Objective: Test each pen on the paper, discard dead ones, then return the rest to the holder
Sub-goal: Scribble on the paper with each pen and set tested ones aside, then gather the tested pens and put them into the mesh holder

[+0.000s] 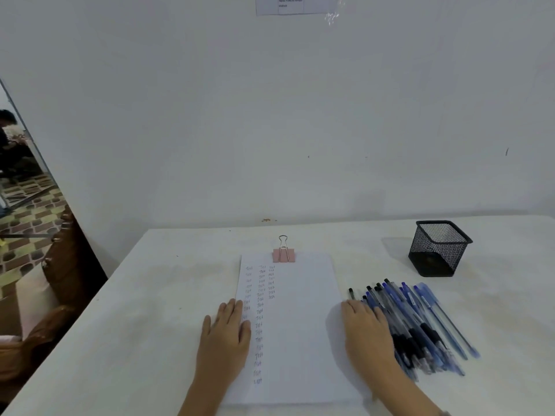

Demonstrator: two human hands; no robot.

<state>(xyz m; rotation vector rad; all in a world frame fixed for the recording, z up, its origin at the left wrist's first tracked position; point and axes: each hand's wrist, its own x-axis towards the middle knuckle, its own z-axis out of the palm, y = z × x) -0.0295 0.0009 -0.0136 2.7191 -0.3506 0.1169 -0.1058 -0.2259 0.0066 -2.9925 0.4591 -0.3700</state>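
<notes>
A white stack of paper (303, 325) lies in the middle of the table, clipped at its far edge by a pink binder clip (283, 254). Three columns of small written test marks run down its left part. My left hand (225, 334) lies flat, fingers straight, on the paper's left edge. My right hand (367, 331) lies flat just right of the paper, its fingers touching the left side of a pile of several blue and black pens (420, 322). A black mesh pen holder (439, 248) stands behind the pens; no pens show in it.
The table (150, 310) has a white cover and stands against a white wall. Its left edge runs diagonally, with a brown wooden chair (60, 283) beyond it. A printed sheet (295, 4) hangs high on the wall.
</notes>
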